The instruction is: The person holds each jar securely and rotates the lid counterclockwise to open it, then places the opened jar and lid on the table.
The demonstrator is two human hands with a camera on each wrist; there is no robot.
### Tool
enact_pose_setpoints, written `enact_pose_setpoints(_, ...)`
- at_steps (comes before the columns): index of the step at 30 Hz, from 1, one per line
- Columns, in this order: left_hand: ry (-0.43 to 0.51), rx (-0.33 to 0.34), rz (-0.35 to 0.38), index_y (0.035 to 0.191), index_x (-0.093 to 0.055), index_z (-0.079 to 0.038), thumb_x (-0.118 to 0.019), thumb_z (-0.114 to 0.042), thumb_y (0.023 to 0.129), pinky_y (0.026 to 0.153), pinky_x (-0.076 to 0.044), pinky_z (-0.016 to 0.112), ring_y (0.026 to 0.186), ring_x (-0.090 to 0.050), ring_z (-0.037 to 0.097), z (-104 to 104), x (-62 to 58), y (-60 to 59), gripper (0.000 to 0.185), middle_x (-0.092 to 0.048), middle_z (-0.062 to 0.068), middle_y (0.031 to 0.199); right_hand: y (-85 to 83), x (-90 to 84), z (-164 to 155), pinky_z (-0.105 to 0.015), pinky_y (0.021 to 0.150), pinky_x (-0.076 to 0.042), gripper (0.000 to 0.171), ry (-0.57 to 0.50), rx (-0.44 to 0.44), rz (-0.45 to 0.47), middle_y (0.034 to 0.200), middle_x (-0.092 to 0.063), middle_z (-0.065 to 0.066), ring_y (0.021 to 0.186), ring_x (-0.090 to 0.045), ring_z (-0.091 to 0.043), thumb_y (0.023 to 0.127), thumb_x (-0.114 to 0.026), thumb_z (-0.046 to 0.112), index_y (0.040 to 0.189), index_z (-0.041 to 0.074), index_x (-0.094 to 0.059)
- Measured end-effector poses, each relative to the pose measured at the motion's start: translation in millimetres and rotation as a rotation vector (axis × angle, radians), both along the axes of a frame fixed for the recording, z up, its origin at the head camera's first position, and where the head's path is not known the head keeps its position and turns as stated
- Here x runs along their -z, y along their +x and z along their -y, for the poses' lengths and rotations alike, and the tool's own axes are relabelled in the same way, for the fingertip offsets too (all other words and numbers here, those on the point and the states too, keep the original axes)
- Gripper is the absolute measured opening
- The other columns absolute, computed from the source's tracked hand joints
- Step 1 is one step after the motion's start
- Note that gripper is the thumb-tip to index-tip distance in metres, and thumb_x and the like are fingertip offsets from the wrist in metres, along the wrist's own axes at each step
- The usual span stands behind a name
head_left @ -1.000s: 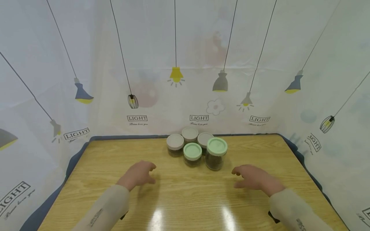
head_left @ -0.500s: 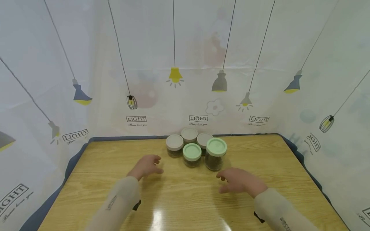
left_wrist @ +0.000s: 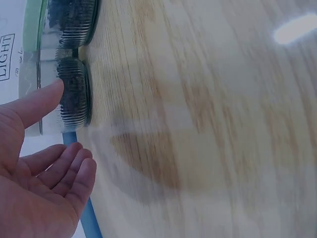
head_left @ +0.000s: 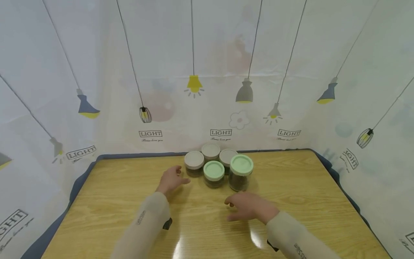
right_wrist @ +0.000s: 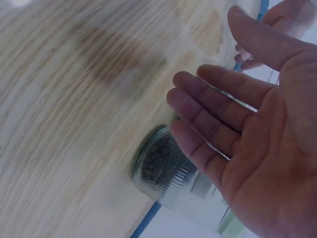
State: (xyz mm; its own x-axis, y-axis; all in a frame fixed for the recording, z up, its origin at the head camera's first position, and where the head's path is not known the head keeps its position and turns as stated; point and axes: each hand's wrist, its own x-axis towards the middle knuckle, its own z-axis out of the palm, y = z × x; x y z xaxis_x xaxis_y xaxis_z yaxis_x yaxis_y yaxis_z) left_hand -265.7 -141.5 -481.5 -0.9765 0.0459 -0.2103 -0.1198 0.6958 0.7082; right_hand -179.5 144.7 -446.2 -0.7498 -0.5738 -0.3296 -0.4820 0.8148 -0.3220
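My left hand [head_left: 171, 179] holds nothing, its thumb and fingers spread beside the front-left jar [head_left: 194, 164], which has a whitish lid. In the left wrist view the thumb overlaps that ribbed glass jar [left_wrist: 74, 94], dark contents inside. My right hand [head_left: 247, 207], also holding nothing, is in front of the tall green-lidded jar [head_left: 240, 173]. Its fingers look extended in the right wrist view, partly covering the tall jar [right_wrist: 163, 163]. Between the hands stands a short green-lidded jar [head_left: 214, 174]. Two more whitish-lidded jars, one at the back [head_left: 211, 151] and one at the right [head_left: 228, 157], are partly hidden.
The jars are clustered near the far edge of the wooden table [head_left: 129, 187]. A white cloth [head_left: 181, 118] printed with hanging lamps encloses the back and sides. Blue edging [head_left: 145, 155] runs along the table's rim.
My left hand has moved forward and to the right, up close to the front-left jar. The right hand has shifted leftward and slightly nearer to me. The jars stay in place.
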Motion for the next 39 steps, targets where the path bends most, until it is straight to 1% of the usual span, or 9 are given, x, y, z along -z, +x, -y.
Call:
enact_pose_setpoints(2,0.025,-0.03,0.016,0.145,-0.039,0.001,-0.077,-0.026,0.082,0.108,-0.04,0.051,0.13,-0.049,0.038,-3,2.9,-5.1,0.078,-0.049,0.021,0.144,-0.8,0.8,4,-0.043,0.096,-0.049,0.051,0.008,-0.007,-0.003,0.114,-0.07,-0.002,0.108,-0.063,-0.021,0.086,-0.072,0.042,0.126,0.012,-0.063)
enact_pose_setpoints(6,0.073,-0.069,0.019,0.147,-0.036,0.001,-0.078,-0.024,0.081,0.109,-0.04,0.05,0.133,-0.047,0.039,-8,8.6,-15.0,0.082,-0.045,0.021,0.147,-2.0,0.0,12,-0.041,0.095,-0.05,0.052,0.023,-0.016,-0.011,0.113,-0.07,0.0,0.108,-0.063,-0.02,0.085,-0.071,0.044,0.127,0.013,-0.062)
enact_pose_setpoints(11,0.161,-0.105,0.004,0.146,-0.039,-0.003,-0.081,-0.018,0.078,0.111,-0.038,0.05,0.134,-0.045,0.038,-18,14.2,-21.1,0.081,-0.044,0.019,0.149,-2.4,-2.5,21,-0.04,0.094,-0.05,0.054,0.023,-0.021,-0.002,0.115,-0.07,0.001,0.109,-0.064,-0.019,0.086,-0.069,0.048,0.128,0.015,-0.062)
enact_pose_setpoints(16,0.215,-0.135,-0.012,0.146,-0.039,-0.006,-0.083,-0.014,0.075,0.115,-0.032,0.051,0.139,-0.04,0.037,-27,21.1,-22.9,0.084,-0.044,0.017,0.15,-4.9,-1.7,26,-0.039,0.095,-0.05,0.056,0.012,-0.014,0.018,0.116,-0.069,0.0,0.11,-0.064,-0.019,0.087,-0.067,0.051,0.129,0.014,-0.062)
enact_pose_setpoints(18,0.23,-0.15,-0.024,0.146,-0.037,-0.005,-0.084,-0.013,0.074,0.117,-0.028,0.052,0.141,-0.037,0.037,-30,21.5,-23.0,0.086,-0.042,0.018,0.15,-6.6,-1.9,27,-0.039,0.096,-0.05,0.057,0.007,-0.015,0.028,0.117,-0.069,0.0,0.11,-0.064,-0.019,0.087,-0.067,0.052,0.129,0.014,-0.061)
enact_pose_setpoints(20,0.245,-0.163,-0.049,0.146,-0.037,-0.005,-0.084,-0.012,0.073,0.117,-0.027,0.052,0.14,-0.037,0.037,-32,21.8,-23.0,0.088,-0.043,0.018,0.15,-8.0,-2.1,29,-0.039,0.096,-0.05,0.057,0.004,-0.017,0.036,0.118,-0.069,-0.001,0.111,-0.064,-0.019,0.087,-0.066,0.051,0.13,0.013,-0.061)
enact_pose_setpoints(25,0.278,-0.181,-0.12,0.145,-0.039,-0.006,-0.087,-0.011,0.069,0.117,-0.029,0.049,0.137,-0.044,0.034,-38,24.3,-24.9,0.09,-0.049,0.017,0.145,-9.3,-3.5,32,-0.039,0.097,-0.05,0.058,0.01,-0.018,0.021,0.12,-0.068,-0.001,0.112,-0.063,-0.019,0.088,-0.064,0.053,0.13,0.013,-0.061)
enact_pose_setpoints(32,0.29,-0.231,-0.138,0.144,-0.038,-0.004,-0.087,-0.012,0.07,0.116,-0.032,0.048,0.134,-0.046,0.034,-45,26.4,-28.3,0.09,-0.05,0.019,0.142,-11.0,-4.8,36,-0.039,0.098,-0.05,0.058,0.011,-0.018,-0.007,0.121,-0.068,-0.001,0.113,-0.063,-0.019,0.089,-0.063,0.053,0.13,0.012,-0.061)
enact_pose_setpoints(39,0.308,-0.243,-0.154,0.144,-0.039,-0.002,-0.087,-0.011,0.069,0.115,-0.032,0.048,0.134,-0.046,0.035,-47,28.6,-29.0,0.09,-0.05,0.02,0.142,-12.6,-3.0,37,-0.039,0.097,-0.05,0.058,0.031,-0.014,-0.014,0.122,-0.067,-0.001,0.114,-0.062,-0.019,0.088,-0.064,0.054,0.13,0.013,-0.061)
